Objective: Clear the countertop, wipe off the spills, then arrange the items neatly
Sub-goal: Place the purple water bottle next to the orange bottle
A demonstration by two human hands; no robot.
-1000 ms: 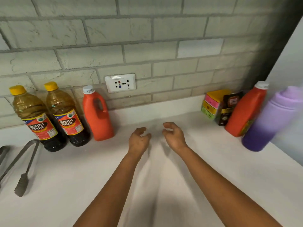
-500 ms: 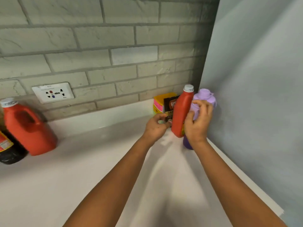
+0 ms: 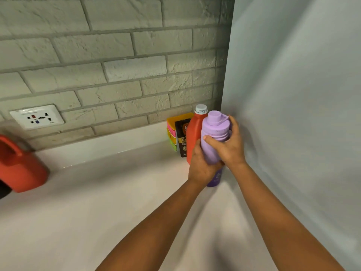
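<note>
Purple bottle gripped by both hands, left hand low, right hand high; clearing step, next lift off countertop.

Two bare forearms enter from bottom edge of frame, converging toward right of centre. No sleeves in view; arms uncovered from frame edge to wrist. Left hand and right hand both bare: no gloves, rings, watch or bands visible. Nails short, unpainted where visible.
</note>
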